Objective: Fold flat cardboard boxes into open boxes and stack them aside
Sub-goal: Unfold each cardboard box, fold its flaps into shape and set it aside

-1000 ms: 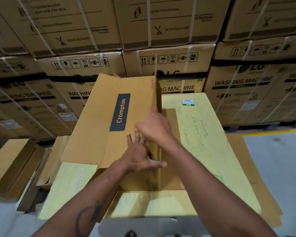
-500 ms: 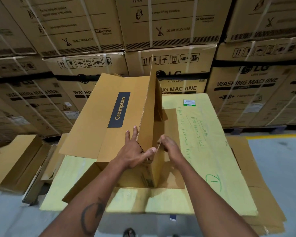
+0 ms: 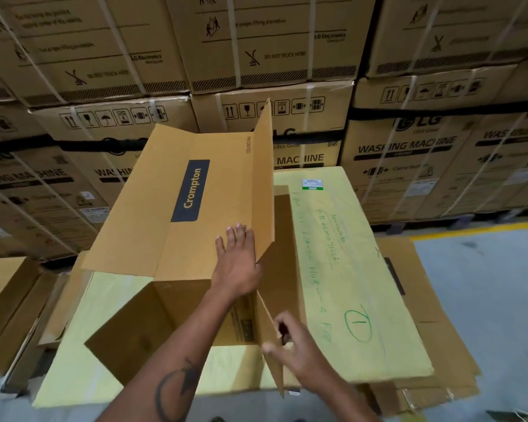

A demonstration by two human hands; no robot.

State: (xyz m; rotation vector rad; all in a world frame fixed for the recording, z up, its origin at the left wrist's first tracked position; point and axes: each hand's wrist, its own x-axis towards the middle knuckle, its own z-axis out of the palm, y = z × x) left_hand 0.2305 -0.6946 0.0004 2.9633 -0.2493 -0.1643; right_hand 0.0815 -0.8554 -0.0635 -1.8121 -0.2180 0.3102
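Nearest you, at 5 o'clock, your right hand [image 3: 299, 350] pinches the near flap [image 3: 270, 339] of the Crompton box [image 3: 177, 205]; your left hand [image 3: 237, 263] lies flat-fingered on its smooth brown top panel. The half-opened box sits on a pale yellow sheet [image 3: 348, 269] over flat cardboard [image 3: 439, 300]. Folded boxes [image 3: 9, 300] wait at 9 o'clock; strapped washing-machine cartons [image 3: 424, 147] wall off 12 o'clock.

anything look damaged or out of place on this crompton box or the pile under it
Nothing on the Crompton box looks torn or crushed. The flat cardboard sheets under the yellow sheet lie unevenly, edges fanned out at the right, with a ragged corner at the near right.
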